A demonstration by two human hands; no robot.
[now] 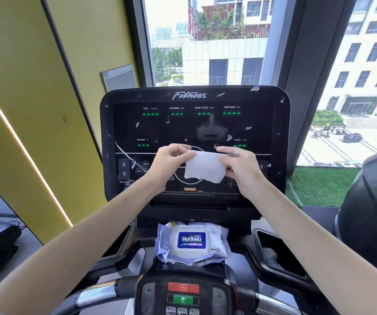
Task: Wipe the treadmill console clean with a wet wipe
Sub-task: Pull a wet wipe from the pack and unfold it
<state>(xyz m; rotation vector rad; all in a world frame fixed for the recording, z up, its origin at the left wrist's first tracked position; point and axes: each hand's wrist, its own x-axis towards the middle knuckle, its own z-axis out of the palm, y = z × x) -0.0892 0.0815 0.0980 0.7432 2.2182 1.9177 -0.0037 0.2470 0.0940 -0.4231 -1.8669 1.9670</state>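
The black treadmill console (194, 123) stands upright in front of me, its dark screen speckled with white smears and droplets. A white wet wipe (204, 167) is stretched out flat in front of the lower screen. My left hand (168, 163) pinches its upper left corner and my right hand (242, 168) pinches its right edge. Whether the wipe touches the screen I cannot tell. A pale purple wet wipe pack (192, 243) with a blue label lies on the shelf below the console.
A lower control panel (184, 294) with a red and a green button sits nearest me, flanked by silver handlebars (96, 294). A cup holder (276, 253) is at the right. Yellow wall at left, windows behind, another machine (373, 212) at right.
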